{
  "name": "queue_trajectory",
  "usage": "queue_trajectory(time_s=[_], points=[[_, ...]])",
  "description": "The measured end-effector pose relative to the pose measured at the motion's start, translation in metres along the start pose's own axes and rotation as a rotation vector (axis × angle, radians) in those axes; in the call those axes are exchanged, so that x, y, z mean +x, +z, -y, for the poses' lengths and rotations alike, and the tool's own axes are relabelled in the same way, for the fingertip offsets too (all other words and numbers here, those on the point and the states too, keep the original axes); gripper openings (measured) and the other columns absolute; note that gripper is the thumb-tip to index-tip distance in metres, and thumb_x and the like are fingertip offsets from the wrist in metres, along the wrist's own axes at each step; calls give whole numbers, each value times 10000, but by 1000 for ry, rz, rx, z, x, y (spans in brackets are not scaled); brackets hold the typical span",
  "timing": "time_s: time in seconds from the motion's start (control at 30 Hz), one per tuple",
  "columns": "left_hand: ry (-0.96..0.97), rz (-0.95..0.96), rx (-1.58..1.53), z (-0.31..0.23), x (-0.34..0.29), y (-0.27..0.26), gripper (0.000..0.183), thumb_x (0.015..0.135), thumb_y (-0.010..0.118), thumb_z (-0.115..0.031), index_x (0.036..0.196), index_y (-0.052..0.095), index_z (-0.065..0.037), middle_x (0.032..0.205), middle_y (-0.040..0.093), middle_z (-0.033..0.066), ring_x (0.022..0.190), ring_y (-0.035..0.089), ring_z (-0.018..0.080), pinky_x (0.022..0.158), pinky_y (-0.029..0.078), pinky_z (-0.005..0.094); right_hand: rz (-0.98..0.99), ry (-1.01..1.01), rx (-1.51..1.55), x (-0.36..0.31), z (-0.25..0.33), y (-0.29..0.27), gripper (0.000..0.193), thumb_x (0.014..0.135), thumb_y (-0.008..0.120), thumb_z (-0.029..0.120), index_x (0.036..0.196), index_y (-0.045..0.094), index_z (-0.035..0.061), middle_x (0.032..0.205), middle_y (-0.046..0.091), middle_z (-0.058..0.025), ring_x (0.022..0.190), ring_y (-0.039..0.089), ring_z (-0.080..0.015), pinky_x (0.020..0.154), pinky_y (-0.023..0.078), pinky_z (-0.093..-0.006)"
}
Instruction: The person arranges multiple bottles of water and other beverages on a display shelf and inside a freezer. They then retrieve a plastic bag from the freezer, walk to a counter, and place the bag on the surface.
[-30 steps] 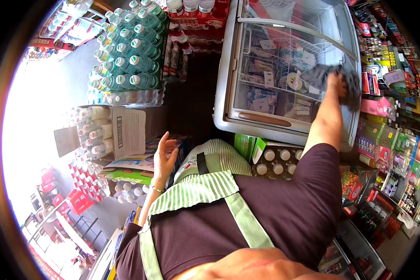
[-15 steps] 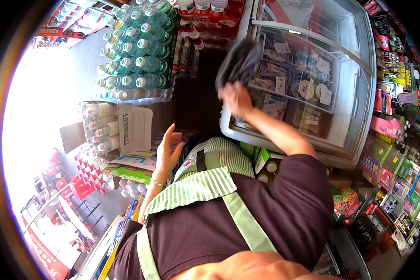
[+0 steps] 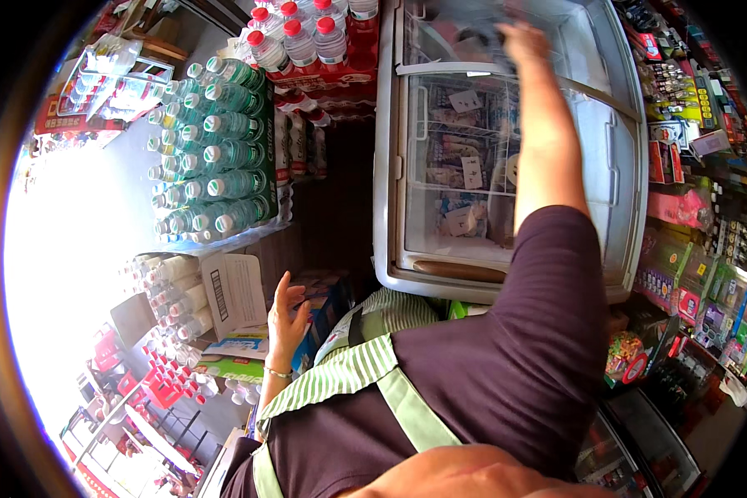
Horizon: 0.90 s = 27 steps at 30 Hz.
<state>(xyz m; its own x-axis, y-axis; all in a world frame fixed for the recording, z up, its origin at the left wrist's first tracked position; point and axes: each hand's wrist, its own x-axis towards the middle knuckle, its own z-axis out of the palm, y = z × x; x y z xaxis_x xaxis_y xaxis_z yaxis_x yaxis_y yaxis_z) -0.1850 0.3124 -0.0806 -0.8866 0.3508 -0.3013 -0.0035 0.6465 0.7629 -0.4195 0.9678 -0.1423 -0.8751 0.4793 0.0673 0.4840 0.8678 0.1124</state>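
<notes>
Stretched far forward, my right hand [image 3: 523,41] is over the far part of a chest freezer [image 3: 383,199] with glass lids. Motion smears its fingers, which close around a dark cloth [image 3: 476,35] that shows only as a blur over the far glass. Under the nearer glass lid [image 3: 440,222] lie wire baskets with packaged goods and white tags. My left hand [image 3: 285,324] is raised at my left side, fingers apart, with nothing in it. It is nearest to an opened cardboard box [image 3: 234,290].
Stacked packs of green-tinted bottles [image 3: 232,153] stand to the left, with red-capped bottles [image 3: 299,41] beyond. White bottles [image 3: 178,290] sit beside the cardboard box. Shelves of small packaged goods [image 3: 689,166] line the right side. A dark gap lies between bottles and freezer.
My right hand has swept from the freezer's near left corner to its far end, with the dark cloth. The view has shifted right. My left hand stays raised and open.
</notes>
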Motion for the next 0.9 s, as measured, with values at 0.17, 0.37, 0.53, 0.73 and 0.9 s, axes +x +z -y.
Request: queue_trajectory(time_s=[0.17,0.37,0.53,0.73,0.9], points=[[47,37,-118,46,19,-12,723,818,647,23,1461,347,-115,1070,649,125,858,650,203,772,544,326,139,828,-204,-32,-330,30,495,867,495,414,1328,564,247,1453,435,-119,1344,400,-340,1018,383,-525],[-134,40,-54,31,-14,12,723,814,655,3,1461,350,-106,1062,652,123,869,653,204,774,535,321,-8,1089,252,-55,-203,1,552,850,506,411,1375,482,244,1419,425,-187,1288,430,-401,1059,359,-500],[-105,63,-39,35,-2,4,728,804,666,-11,1457,355,-98,1059,654,128,882,656,230,770,529,328,-15,692,320,20,-234,29,572,817,559,330,1370,499,200,1396,502,-152,1300,457,-349,1078,358,-447],[-89,34,7,23,-9,12,737,799,667,-10,1460,352,-104,1042,659,128,871,659,234,740,526,331,186,-197,672,113,-52,45,652,767,464,-1,1378,512,221,1442,450,-158,1359,401,-275,1126,296,-340],[-74,19,30,12,-11,11,747,792,670,-7,1460,350,-103,1037,660,123,857,656,231,735,527,330,177,-291,439,111,59,54,601,815,438,54,1361,524,290,1486,406,-102,1366,381,-275,1130,303,-357]])
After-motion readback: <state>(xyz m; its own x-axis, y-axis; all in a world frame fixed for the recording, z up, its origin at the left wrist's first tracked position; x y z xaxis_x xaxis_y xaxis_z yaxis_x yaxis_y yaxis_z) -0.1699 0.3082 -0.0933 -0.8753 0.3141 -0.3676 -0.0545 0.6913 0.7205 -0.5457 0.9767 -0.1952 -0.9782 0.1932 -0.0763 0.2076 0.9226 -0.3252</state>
